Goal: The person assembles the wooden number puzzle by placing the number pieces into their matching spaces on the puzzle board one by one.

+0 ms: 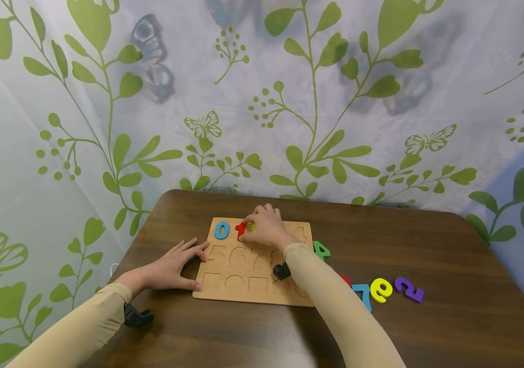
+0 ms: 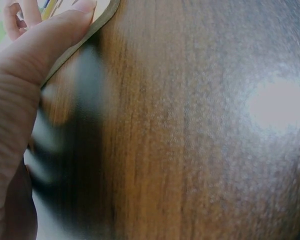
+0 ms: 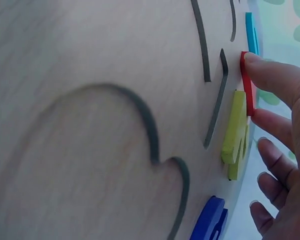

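Note:
A wooden number puzzle board (image 1: 218, 266) lies on the table. My left hand (image 1: 174, 268) rests at its left side, fingers spread, with the thumb at the near corner; in the left wrist view the thumb (image 2: 65, 30) touches the board's edge. Over the top row, my right hand (image 1: 266, 227) pinches a red number 1 (image 1: 240, 231) between thumb and index finger. A light-blue 0 (image 1: 217, 231) sits left of it. The right wrist view shows a yellow piece (image 3: 234, 125) beside the red one and a dark blue piece (image 3: 207, 217) further along, both mostly hidden from the head.
Right of the board lie a green 4 (image 1: 320, 250), a red piece (image 1: 346, 279) partly behind the sleeve, a blue 7 (image 1: 364, 291), a yellow round-looped number (image 1: 377, 294) and a purple number (image 1: 413, 294). A leaf-patterned curtain (image 1: 262, 153) hangs behind the brown table (image 1: 450, 266).

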The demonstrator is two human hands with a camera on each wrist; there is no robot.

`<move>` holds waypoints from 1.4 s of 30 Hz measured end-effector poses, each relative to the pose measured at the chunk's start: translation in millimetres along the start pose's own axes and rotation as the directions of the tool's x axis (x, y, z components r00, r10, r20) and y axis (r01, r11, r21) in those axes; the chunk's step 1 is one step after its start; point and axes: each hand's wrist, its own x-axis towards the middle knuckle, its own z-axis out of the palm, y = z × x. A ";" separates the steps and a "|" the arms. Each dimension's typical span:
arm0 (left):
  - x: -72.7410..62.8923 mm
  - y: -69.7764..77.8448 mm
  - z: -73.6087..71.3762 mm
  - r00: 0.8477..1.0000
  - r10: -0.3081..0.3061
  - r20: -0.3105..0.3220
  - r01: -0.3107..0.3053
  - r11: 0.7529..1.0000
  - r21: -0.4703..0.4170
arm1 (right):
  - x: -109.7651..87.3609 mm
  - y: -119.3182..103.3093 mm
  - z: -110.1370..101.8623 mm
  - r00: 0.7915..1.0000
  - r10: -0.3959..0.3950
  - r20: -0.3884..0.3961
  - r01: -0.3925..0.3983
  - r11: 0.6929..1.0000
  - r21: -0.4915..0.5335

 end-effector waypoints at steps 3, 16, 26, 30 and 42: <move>0.4 0.2 0.7 1.000 -0.005 0.002 0.005 1.000 -0.001 | -0.5 -0.5 -1.4 1.000 -0.005 0.005 0.005 1.000 -0.020; 2.0 -2.7 0.7 1.000 0.007 -0.011 -0.007 1.000 0.016 | -31.0 36.4 -57.1 0.998 0.005 -0.063 0.000 0.997 0.080; 1.3 -2.7 3.1 0.999 0.023 -0.029 -0.022 0.999 0.024 | -95.2 94.3 -107.2 0.992 0.043 -0.115 -0.020 0.981 0.192; 0.3 -2.0 3.7 0.999 0.034 -0.039 -0.033 0.999 0.018 | -117.4 111.4 -117.7 0.991 0.056 -0.119 -0.030 0.978 0.206; 0.0 -0.8 4.8 1.000 0.012 -0.027 -0.011 1.000 0.016 | -153.9 138.0 -108.5 0.994 0.083 -0.076 -0.070 0.985 0.156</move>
